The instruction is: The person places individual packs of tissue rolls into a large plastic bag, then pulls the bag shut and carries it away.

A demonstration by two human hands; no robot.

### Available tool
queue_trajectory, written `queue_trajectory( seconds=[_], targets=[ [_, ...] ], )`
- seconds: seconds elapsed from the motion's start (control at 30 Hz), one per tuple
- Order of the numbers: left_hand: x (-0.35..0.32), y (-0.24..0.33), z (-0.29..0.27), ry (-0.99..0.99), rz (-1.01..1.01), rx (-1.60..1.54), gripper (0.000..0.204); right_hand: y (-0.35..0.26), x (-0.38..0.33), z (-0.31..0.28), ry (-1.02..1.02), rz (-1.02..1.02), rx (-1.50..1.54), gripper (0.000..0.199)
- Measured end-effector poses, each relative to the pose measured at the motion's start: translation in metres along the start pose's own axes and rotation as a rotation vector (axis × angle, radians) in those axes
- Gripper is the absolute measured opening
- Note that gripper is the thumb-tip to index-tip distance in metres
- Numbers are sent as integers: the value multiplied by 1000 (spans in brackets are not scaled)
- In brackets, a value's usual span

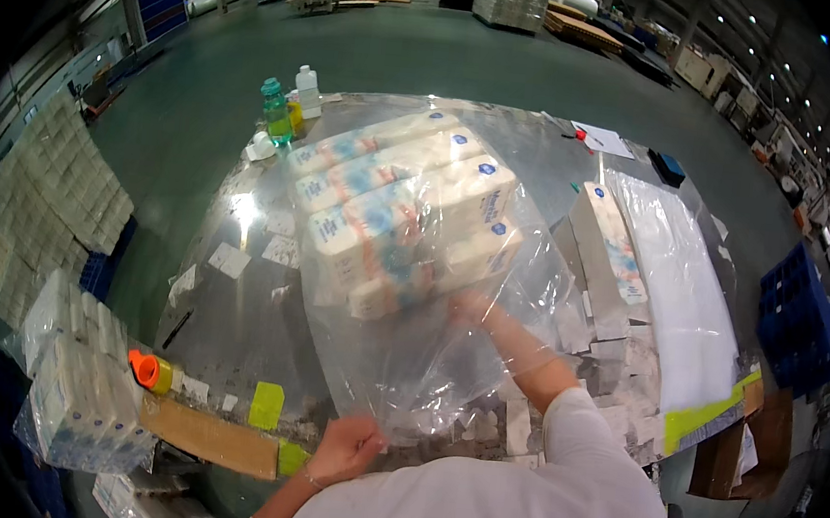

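Observation:
In the middle of the table, a large clear plastic bag (396, 361) surrounds a stack of several white tissue packs (369, 220) with blue and orange print. The bag's loose end spreads toward me. My left hand (349, 448) is closed on the near left edge of that loose end. My right hand (470, 308) reaches to the near side of the lowest packs, seemingly within the bag; its fingers are blurred and partly hidden by film. A single long tissue pack (610, 242) lies to the right of the bag.
Flat clear bags (679, 292) are piled at the table's right. Bottles, including a green one (275, 112), stand at the far left corner. An orange tape dispenser (149, 371) sits at the near left, beside wrapped packs (87, 398). Paper scraps litter the table (233, 312).

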State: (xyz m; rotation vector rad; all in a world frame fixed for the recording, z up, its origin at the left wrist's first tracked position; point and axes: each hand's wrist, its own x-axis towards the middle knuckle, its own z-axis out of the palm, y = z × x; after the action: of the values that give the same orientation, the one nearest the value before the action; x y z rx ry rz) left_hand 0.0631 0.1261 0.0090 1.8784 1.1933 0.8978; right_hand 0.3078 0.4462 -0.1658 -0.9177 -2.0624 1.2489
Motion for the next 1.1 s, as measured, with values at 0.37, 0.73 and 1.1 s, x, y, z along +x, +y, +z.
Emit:
queue_trajectory(
  seconds=[0.37,0.73,1.1],
  targets=[
    [5,-91,23,-427,-310,475,25,-11,-33,7,210,281,126,63],
    [65,-93,-50,776,-342,221,53,-52,-214,-220,1280,334,-166,50],
    [183,-152,-26,233,-769,855,55,66,88,-120,-55,516,-776,58]
  ],
)
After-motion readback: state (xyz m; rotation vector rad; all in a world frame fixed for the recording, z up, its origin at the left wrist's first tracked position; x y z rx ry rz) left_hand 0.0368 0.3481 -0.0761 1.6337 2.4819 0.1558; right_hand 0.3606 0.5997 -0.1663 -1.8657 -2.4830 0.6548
